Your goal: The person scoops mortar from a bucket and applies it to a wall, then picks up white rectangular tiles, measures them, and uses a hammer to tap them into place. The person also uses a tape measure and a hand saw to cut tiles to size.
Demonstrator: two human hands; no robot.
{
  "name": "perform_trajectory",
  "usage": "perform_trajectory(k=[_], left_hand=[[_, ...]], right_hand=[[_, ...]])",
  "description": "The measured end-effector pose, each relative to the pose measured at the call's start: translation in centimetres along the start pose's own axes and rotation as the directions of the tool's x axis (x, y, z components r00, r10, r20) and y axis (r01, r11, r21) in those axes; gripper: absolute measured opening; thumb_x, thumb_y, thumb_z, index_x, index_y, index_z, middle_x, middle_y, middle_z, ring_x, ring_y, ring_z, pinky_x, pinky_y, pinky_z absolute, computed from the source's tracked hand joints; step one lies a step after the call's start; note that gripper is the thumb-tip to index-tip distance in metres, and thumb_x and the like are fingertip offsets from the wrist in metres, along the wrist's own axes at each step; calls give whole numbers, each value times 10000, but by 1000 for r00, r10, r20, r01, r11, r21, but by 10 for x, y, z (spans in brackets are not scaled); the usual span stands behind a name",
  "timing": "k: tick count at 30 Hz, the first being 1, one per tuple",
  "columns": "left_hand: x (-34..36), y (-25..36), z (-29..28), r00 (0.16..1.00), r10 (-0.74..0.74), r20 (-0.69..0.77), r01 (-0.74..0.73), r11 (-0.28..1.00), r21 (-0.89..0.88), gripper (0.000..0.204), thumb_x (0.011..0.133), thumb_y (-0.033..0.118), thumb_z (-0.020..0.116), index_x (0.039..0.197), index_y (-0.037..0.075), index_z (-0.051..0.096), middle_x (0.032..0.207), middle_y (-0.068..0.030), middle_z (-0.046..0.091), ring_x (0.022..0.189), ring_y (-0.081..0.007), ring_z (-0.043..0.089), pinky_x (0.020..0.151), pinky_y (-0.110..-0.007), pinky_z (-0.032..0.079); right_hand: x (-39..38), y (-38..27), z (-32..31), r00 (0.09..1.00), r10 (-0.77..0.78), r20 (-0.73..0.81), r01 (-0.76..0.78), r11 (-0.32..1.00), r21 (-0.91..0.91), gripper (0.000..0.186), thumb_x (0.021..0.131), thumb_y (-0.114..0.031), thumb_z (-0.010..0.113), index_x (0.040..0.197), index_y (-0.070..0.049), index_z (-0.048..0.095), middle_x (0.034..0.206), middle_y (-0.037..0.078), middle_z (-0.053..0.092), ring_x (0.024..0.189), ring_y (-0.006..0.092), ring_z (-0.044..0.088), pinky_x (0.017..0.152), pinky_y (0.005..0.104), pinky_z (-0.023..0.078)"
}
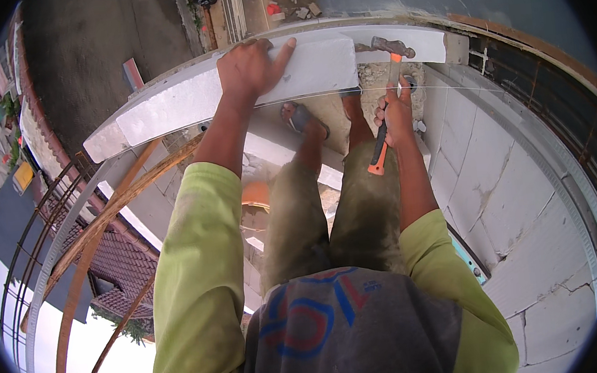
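Observation:
A long white aerated concrete block [317, 64] lies along the top of the wall in front of me. My left hand [254, 67] presses on it, fingers bent over its far edge and thumb stretched out to the right. My right hand [396, 114] is closed round the handle of a hammer [394, 60] with an orange and black grip. The hammer's metal head is up near the block's right end, beside another white block [424, 45]. A thin taut string [452, 86] runs across, close to the block's near edge.
At right stands a white block wall [474, 151] with a metal strip along its edge. Wooden poles [105, 219] slant up at left beside bare rebar [21, 275]. My feet stand below, near an orange rounded object [256, 195]. Beyond the wall is a drop to lower ground.

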State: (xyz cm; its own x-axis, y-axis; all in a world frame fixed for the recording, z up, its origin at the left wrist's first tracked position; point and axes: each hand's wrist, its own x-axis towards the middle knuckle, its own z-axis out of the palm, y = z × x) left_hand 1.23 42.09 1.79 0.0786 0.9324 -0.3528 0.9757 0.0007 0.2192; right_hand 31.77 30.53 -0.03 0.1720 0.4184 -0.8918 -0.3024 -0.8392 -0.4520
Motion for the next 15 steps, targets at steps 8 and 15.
perform_trajectory(k=[8,15], left_hand=[[-3,0,-2,1000,-6,3,6,999,-51,749,1024,762,551,911,81,842,852,-152,804,844,-347,806,753,-472,627],[-12,-3,3,1000,-12,-9,12,999,-31,766,1023,777,540,901,81,836,796,-154,792,823,-353,802,732,-480,622]], right_hand=[[-10,-5,-11,997,34,66,-26,993,-116,447,1197,-305,529,1626,-313,403,759,-31,478,543,67,453,451,253,384],[-48,-12,-74,997,41,-72,-60,959,-278,526,1192,-317,536,1691,-296,372,769,-32,488,551,75,456,468,272,382]])
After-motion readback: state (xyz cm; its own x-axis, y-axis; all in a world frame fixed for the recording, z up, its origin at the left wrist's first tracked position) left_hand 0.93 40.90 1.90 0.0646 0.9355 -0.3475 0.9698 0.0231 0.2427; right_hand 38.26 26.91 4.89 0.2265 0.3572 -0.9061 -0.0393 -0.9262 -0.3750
